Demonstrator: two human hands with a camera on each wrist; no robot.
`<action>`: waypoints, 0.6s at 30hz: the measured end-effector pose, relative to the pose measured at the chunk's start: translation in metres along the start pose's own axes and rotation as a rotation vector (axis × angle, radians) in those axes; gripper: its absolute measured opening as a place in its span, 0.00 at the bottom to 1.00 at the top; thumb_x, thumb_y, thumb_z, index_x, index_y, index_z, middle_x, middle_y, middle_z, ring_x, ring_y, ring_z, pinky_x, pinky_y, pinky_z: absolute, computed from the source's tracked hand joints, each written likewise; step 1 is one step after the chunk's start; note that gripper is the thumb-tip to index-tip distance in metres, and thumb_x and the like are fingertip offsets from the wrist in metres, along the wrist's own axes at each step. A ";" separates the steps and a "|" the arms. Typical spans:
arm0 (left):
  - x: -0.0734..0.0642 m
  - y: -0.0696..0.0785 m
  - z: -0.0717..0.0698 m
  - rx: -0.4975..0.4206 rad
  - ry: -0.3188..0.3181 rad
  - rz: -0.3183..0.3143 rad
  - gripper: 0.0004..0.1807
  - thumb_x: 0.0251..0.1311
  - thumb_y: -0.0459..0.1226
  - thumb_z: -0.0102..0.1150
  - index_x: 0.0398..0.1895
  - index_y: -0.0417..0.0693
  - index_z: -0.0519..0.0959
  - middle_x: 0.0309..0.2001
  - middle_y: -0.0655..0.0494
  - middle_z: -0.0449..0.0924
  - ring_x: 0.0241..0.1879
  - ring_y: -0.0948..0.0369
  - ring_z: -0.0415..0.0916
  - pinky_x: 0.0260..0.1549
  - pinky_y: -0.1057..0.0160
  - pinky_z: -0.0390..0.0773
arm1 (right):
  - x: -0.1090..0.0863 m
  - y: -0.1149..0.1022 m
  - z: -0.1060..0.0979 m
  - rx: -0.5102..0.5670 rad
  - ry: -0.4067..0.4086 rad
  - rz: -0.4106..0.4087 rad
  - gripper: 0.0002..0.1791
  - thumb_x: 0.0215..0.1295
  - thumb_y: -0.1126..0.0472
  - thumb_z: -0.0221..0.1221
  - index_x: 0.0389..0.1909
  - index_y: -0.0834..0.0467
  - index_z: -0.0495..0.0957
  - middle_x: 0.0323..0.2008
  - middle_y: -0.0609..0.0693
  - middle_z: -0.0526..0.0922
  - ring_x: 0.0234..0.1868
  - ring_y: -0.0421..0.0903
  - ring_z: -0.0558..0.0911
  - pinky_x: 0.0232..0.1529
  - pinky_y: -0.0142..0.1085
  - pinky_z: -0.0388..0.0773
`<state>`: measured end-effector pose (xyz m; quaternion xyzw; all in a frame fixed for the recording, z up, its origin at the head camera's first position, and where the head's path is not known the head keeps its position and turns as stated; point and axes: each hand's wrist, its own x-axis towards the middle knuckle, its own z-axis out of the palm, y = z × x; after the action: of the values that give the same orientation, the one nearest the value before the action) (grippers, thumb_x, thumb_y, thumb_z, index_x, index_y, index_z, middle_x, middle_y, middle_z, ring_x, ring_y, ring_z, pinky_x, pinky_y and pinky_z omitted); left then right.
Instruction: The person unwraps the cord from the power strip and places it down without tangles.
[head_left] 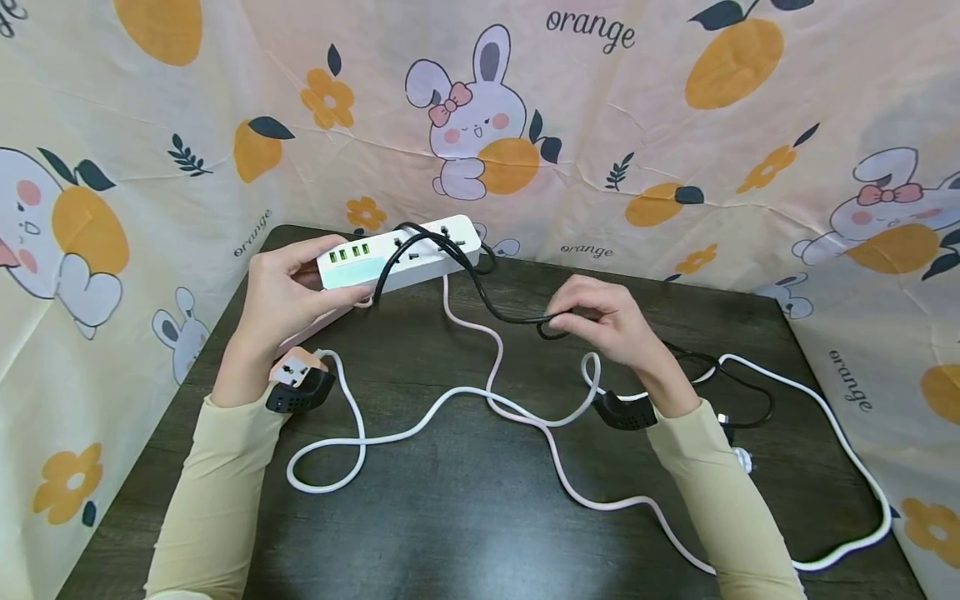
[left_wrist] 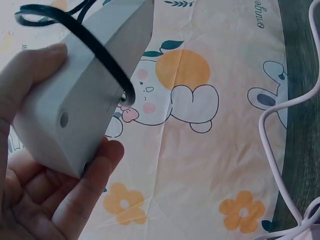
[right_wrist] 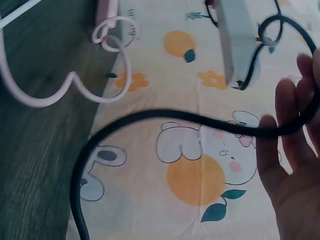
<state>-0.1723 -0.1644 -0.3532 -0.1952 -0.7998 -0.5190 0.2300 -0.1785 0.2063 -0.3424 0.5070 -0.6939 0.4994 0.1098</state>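
Note:
My left hand [head_left: 281,292] grips the left end of a white power strip [head_left: 427,271], thumb in front and fingers behind. The strip is raised and tilted, with USB ports at its left and sockets to the right. A black cord [head_left: 491,304] loops over its top face. In the left wrist view, the strip's end [left_wrist: 62,120] shows a round hole. Further right, my right hand [head_left: 603,321] pinches the cord between thumb and fingers. The right wrist view shows the cord [right_wrist: 165,115] crossing the fingers and hanging in a curve.
Below the left hand lies a pink power strip [head_left: 318,325], mostly hidden. An orange-and-white socket block [head_left: 296,367] sits by the left wrist. A white cord [head_left: 420,427] and a pale pink cord [head_left: 558,467] snake across the dark table [head_left: 420,533]. Printed cloth [head_left: 570,150] hangs behind.

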 end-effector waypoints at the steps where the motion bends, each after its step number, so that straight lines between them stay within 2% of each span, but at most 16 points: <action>1: 0.000 -0.001 -0.001 0.008 0.007 0.011 0.26 0.35 0.25 0.74 0.45 0.33 0.80 0.38 0.41 0.82 0.28 0.75 0.78 0.28 0.78 0.77 | -0.002 -0.001 0.000 0.006 -0.053 0.018 0.04 0.59 0.66 0.62 0.31 0.63 0.82 0.30 0.53 0.81 0.34 0.43 0.77 0.36 0.32 0.73; 5: 0.000 -0.002 -0.004 0.001 0.038 -0.015 0.26 0.37 0.25 0.74 0.46 0.33 0.80 0.39 0.43 0.81 0.28 0.74 0.78 0.28 0.77 0.77 | -0.009 0.000 0.004 0.032 -0.254 0.138 0.04 0.58 0.69 0.61 0.33 0.59 0.82 0.31 0.50 0.81 0.32 0.42 0.76 0.32 0.34 0.73; 7: 0.000 -0.001 -0.007 -0.023 0.055 -0.041 0.27 0.37 0.25 0.73 0.47 0.33 0.80 0.39 0.47 0.81 0.28 0.72 0.79 0.29 0.77 0.77 | -0.011 0.003 0.007 -0.022 -0.320 0.207 0.06 0.57 0.70 0.62 0.33 0.57 0.83 0.31 0.47 0.81 0.31 0.40 0.76 0.30 0.33 0.73; 9: -0.001 -0.001 -0.008 -0.058 0.062 -0.055 0.27 0.37 0.24 0.73 0.47 0.32 0.80 0.39 0.52 0.81 0.28 0.70 0.79 0.29 0.76 0.77 | -0.011 0.008 0.010 -0.133 -0.325 0.258 0.06 0.57 0.70 0.62 0.32 0.56 0.83 0.30 0.44 0.80 0.28 0.39 0.75 0.27 0.33 0.72; 10: -0.001 0.000 -0.009 -0.078 0.060 -0.056 0.26 0.37 0.24 0.73 0.47 0.32 0.80 0.38 0.55 0.81 0.28 0.69 0.80 0.29 0.75 0.78 | -0.011 0.011 0.011 -0.201 -0.302 0.280 0.05 0.57 0.69 0.63 0.31 0.56 0.83 0.29 0.44 0.80 0.27 0.38 0.75 0.27 0.33 0.72; 12: -0.001 0.000 -0.011 -0.107 0.050 -0.047 0.26 0.37 0.23 0.72 0.46 0.31 0.79 0.37 0.59 0.81 0.28 0.68 0.80 0.29 0.75 0.78 | -0.009 0.017 0.012 -0.344 -0.201 0.316 0.03 0.58 0.68 0.63 0.29 0.58 0.82 0.27 0.45 0.79 0.25 0.39 0.74 0.25 0.34 0.72; 15: -0.002 0.001 -0.013 -0.145 0.026 -0.027 0.26 0.36 0.21 0.71 0.46 0.29 0.79 0.37 0.61 0.81 0.28 0.68 0.81 0.29 0.74 0.79 | -0.006 0.026 0.010 -0.534 0.035 0.381 0.02 0.58 0.68 0.63 0.28 0.62 0.82 0.25 0.50 0.80 0.23 0.42 0.74 0.24 0.33 0.70; 18: -0.003 0.001 -0.017 -0.166 -0.003 0.004 0.27 0.34 0.18 0.71 0.45 0.27 0.78 0.37 0.63 0.81 0.28 0.68 0.81 0.29 0.74 0.79 | 0.001 0.029 0.002 -0.637 0.281 0.441 0.04 0.59 0.67 0.62 0.29 0.65 0.83 0.25 0.56 0.81 0.22 0.42 0.74 0.24 0.28 0.68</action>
<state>-0.1664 -0.1798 -0.3488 -0.2159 -0.7538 -0.5830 0.2129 -0.2018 0.2033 -0.3599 0.2138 -0.8840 0.3357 0.2453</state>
